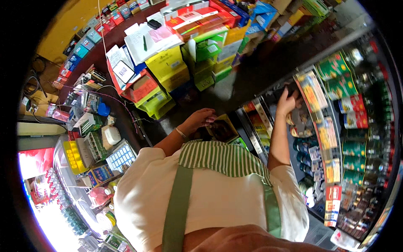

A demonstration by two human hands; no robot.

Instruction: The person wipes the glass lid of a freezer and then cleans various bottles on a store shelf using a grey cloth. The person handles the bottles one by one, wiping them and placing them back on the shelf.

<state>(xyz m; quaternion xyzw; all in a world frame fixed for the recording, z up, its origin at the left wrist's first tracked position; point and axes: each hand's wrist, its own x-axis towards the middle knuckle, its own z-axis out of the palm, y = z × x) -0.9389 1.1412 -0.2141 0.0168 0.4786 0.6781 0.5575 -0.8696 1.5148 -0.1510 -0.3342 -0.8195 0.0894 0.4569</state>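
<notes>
My right hand (287, 102) reaches in at the edge of a shelf unit on the right, its fingers partly in shadow beside a strip of price cards (311, 89). Whether it grips anything cannot be told. Round-topped jars or cans (300, 131) stand just below it on that shelf. My left hand (201, 119) hangs over a dark surface at the middle, fingers loosely bent, with a bracelet at the wrist. Nothing shows in it. A yellow-edged open box (224, 129) lies just below and to the right of its fingers.
Stacked yellow cartons (168, 67) and a green box (207, 47) stand ahead, near a notepad with a pen (144, 43) and a card with a printed code (123, 71). At left are a white plastic case (111, 135) and a yellow tray (75, 157). Bottles line the far right shelf.
</notes>
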